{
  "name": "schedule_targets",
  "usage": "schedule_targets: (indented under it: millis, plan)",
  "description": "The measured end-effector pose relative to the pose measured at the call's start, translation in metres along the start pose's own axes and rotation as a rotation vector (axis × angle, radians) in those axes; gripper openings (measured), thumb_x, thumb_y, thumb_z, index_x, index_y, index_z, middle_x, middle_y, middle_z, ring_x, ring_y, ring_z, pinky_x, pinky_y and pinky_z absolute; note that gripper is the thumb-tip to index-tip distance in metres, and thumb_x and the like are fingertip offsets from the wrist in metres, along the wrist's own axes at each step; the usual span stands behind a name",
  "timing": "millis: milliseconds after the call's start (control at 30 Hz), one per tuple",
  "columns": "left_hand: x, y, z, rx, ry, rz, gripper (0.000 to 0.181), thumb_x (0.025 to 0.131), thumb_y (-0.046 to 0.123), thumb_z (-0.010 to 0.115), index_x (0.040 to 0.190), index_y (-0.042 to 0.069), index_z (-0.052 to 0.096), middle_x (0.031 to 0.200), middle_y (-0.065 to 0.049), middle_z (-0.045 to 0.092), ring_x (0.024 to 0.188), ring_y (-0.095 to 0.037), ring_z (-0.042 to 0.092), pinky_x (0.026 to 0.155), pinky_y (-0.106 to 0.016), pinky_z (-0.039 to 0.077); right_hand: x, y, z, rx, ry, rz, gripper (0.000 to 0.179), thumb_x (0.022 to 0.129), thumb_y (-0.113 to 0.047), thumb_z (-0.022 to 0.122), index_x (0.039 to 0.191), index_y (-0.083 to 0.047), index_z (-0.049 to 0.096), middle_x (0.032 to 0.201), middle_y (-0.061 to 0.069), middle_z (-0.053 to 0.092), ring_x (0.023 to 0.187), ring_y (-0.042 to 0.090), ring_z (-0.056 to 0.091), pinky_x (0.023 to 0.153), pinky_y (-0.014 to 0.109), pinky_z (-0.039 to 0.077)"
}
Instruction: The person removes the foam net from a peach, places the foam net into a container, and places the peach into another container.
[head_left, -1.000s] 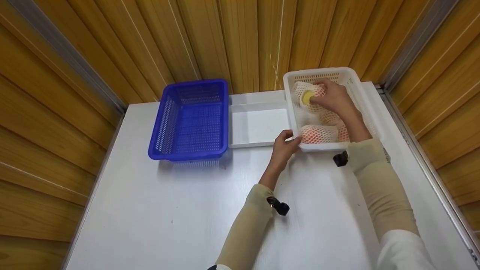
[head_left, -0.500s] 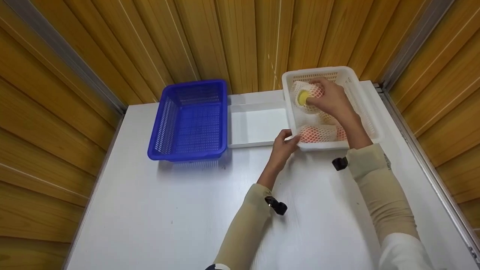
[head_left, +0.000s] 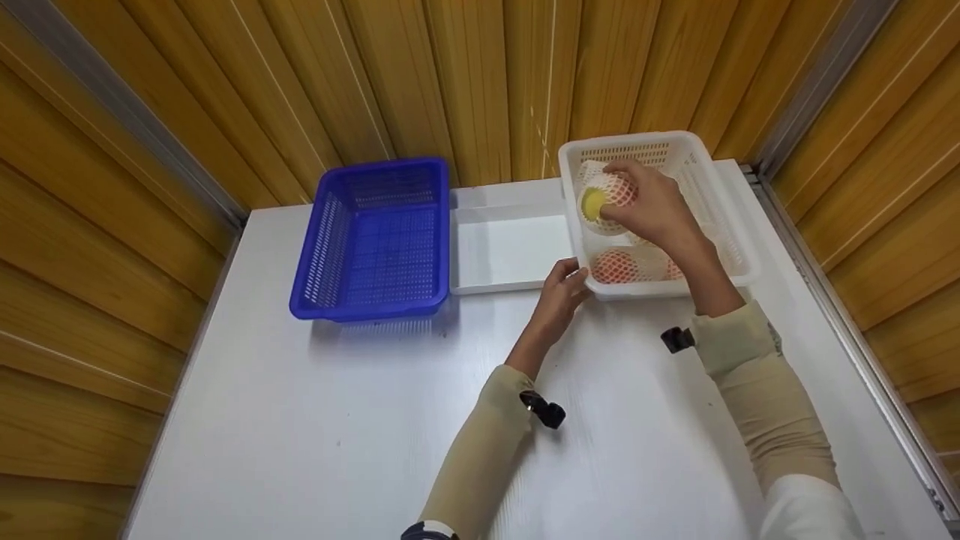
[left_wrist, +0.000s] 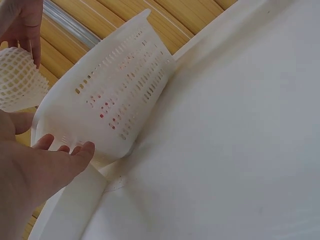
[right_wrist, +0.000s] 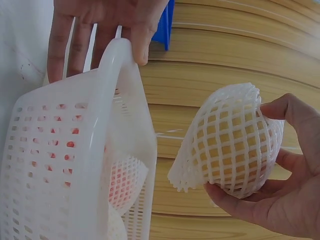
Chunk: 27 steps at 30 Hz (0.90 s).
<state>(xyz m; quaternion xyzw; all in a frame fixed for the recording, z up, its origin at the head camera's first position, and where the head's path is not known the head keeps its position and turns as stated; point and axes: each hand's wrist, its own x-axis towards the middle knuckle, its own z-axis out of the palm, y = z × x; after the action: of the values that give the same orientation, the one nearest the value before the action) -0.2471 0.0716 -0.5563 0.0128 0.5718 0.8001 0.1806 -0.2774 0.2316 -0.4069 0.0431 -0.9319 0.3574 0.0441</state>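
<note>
My right hand (head_left: 652, 210) grips a yellow fruit in a white foam net (right_wrist: 230, 142), thumb on one side and fingers on the other. In the head view it overlaps the far left part of the white basket (head_left: 634, 290); the right wrist view shows it raised beside the rim. Several other netted fruits (head_left: 616, 267), reddish through the mesh, lie in the basket, partly hidden by my right hand. My left hand (head_left: 556, 300) holds the basket's near left corner, its thumb at the rim and its fingers along the outside wall.
A shallow white tray (head_left: 510, 288) stands directly left of the white basket. Left of that is a deep blue basket (head_left: 367, 310) with slotted sides. All stand at the back of the white table (head_left: 337, 420), near the wood-look wall (head_left: 480, 90).
My right hand has moved a little to the left with the netted fruit, toward the basket's left side. My left hand keeps its place at the basket's corner.
</note>
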Motion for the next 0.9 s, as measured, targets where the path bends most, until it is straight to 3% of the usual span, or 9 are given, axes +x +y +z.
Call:
schedule_targets:
  millis: [133, 300, 500, 767, 900]
  plan:
    - [-0.003, 0.008, -0.002, 0.017, 0.004, -0.008, 0.036, 0.103, 0.019, 0.049, 0.136, 0.006, 0.051, 0.137, -0.01, 0.053, 0.13, -0.025, 0.055, 0.106, -0.035, 0.049, -0.006, -0.005, 0.001, 0.005, 0.004, -0.017, 0.062, 0.083, -0.018, 0.071, 0.143, -0.019, 0.054, 0.144, 0.011, 0.054, 0.105, 0.029, 0.051, 0.08, 0.04, 0.042]
    - [-0.009, 0.017, -0.009, 0.074, 0.04, 0.022, 0.034, 0.103, 0.015, 0.05, 0.135, 0.003, 0.053, 0.138, -0.01, 0.054, 0.132, -0.028, 0.054, 0.104, -0.033, 0.051, -0.014, -0.011, 0.005, 0.025, -0.013, -0.024, 0.063, 0.085, -0.018, 0.072, 0.144, -0.02, 0.052, 0.144, 0.011, 0.053, 0.105, 0.028, 0.052, 0.081, 0.04, 0.046]
    - [-0.018, 0.018, -0.028, 0.13, 0.02, 0.069, 0.04, 0.104, 0.011, 0.05, 0.141, -0.002, 0.048, 0.149, -0.021, 0.046, 0.137, -0.033, 0.049, 0.106, -0.036, 0.05, -0.02, -0.013, 0.017, 0.039, -0.031, -0.056, 0.064, 0.083, -0.017, 0.073, 0.144, -0.018, 0.053, 0.142, 0.013, 0.054, 0.107, 0.03, 0.054, 0.084, 0.045, 0.049]
    - [-0.028, 0.017, -0.047, 0.179, 0.055, 0.072, 0.043, 0.103, 0.016, 0.054, 0.141, -0.001, 0.048, 0.15, -0.022, 0.046, 0.133, -0.028, 0.053, 0.106, -0.039, 0.05, -0.026, -0.019, 0.033, 0.043, -0.085, -0.091, 0.065, 0.083, -0.017, 0.075, 0.144, -0.016, 0.054, 0.145, 0.012, 0.053, 0.111, 0.03, 0.052, 0.092, 0.048, 0.046]
    - [-0.032, 0.017, -0.052, 0.161, 0.057, 0.087, 0.041, 0.103, 0.013, 0.052, 0.141, -0.004, 0.047, 0.15, -0.025, 0.045, 0.135, -0.033, 0.051, 0.107, -0.043, 0.05, -0.03, -0.024, 0.039, 0.031, -0.105, -0.111, 0.065, 0.082, -0.018, 0.077, 0.143, -0.015, 0.054, 0.144, 0.012, 0.054, 0.116, 0.03, 0.053, 0.096, 0.05, 0.047]
